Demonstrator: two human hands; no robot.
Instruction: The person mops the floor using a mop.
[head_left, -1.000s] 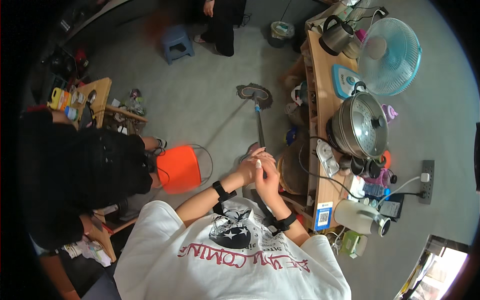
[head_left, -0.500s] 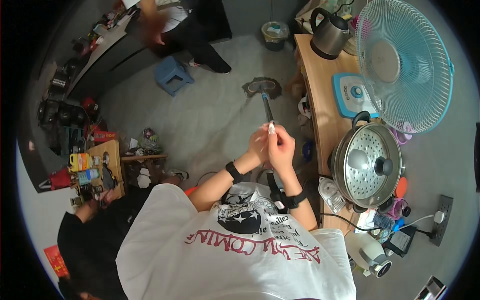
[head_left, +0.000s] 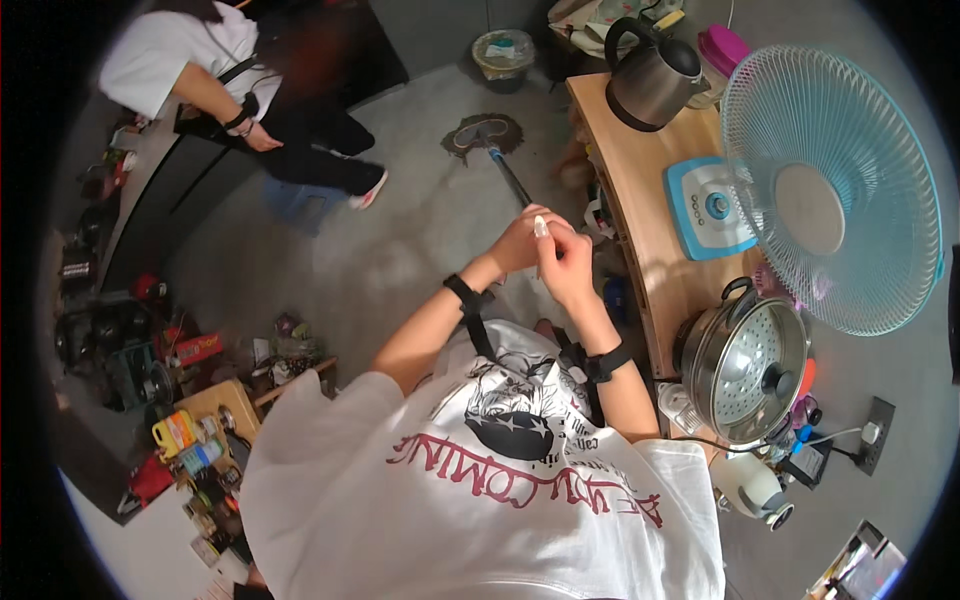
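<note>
Both my hands are wrapped round the handle of a mop. My left hand grips it with bent fingers, and my right hand closes round it just to the right, its thumb uppermost. The mop runs away from me and slightly left, its dark shaft sloping down to the floor. Its wide, dark, fringed head lies flat on the grey floor, beyond my hands. Below my hands, the rest of the shaft is hidden. Each of my wrists has a black band on it.
At the right, a wooden counter bears a kettle, a blue-edged appliance, a fan and a steamer pot. Far left, another person stands by a blue stool. A bin stands beyond the mop.
The mop head has shifted left and farther away, my hands still on the handle. The person at far left has come more into view, a leg now before the stool. The near-left person is mostly out of view.
</note>
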